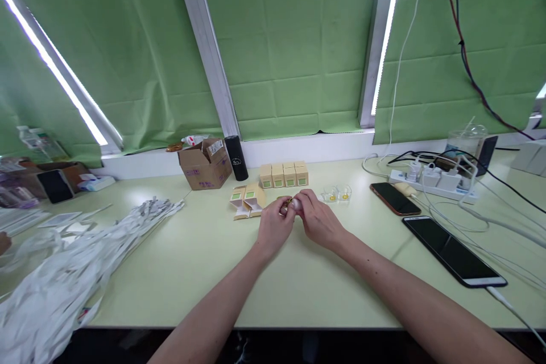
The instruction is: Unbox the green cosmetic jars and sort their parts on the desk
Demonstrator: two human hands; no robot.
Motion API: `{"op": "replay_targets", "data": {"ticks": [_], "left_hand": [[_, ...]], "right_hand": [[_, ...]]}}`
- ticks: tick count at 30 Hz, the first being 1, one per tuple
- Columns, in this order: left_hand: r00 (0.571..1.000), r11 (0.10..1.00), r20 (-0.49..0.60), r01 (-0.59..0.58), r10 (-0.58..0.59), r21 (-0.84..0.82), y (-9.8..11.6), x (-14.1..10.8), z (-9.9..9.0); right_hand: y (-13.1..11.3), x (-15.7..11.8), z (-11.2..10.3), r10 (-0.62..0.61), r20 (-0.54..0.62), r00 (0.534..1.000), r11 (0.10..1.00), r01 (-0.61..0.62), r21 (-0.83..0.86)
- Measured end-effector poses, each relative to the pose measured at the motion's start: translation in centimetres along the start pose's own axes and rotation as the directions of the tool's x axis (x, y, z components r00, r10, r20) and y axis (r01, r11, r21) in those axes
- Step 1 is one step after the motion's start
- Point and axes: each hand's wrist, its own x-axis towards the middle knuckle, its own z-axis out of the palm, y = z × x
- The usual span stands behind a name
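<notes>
My left hand and my right hand meet above the table, fingers pinched around a small white and yellowish item. Fingers cover most of it, so its shape is unclear. Behind them stands a row of small kraft boxes with green labels. Left of my left hand lie opened kraft boxes with flaps spread. To the right of my right hand sit two small clear containers with something yellow inside.
An open cardboard box and a black cylinder stand at the back. White strips are heaped on the left. Two phones, a power strip and cables occupy the right. Another person's hand shows at the left edge.
</notes>
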Motion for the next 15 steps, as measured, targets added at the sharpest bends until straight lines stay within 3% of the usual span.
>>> {"op": "replay_targets", "data": {"ticks": [4, 6, 10, 15], "left_hand": [[0.980, 0.980, 0.044, -0.196, 0.196, 0.013, -1.2, 0.1, -0.5], [0.970, 0.973, 0.073, -0.232, 0.231, 0.000, -1.7, 0.2, -0.4], [0.981, 0.985, 0.097, -0.159, 0.165, -0.070, -2.1, 0.3, -0.1], [0.995, 0.986, 0.087, -0.025, 0.040, -0.167, -1.5, 0.3, 0.2]], "right_hand": [[0.6, -0.4, -0.1, 0.057, -0.031, 0.998, 0.984, -0.051, 0.168], [0.8, -0.5, -0.3, 0.077, -0.043, 0.996, 0.981, -0.068, 0.184], [0.7, -0.4, -0.6, 0.100, -0.069, 0.993, 0.958, -0.077, 0.275], [0.2, -0.1, -0.4, 0.226, -0.087, 0.970, 0.855, -0.154, 0.495]]}}
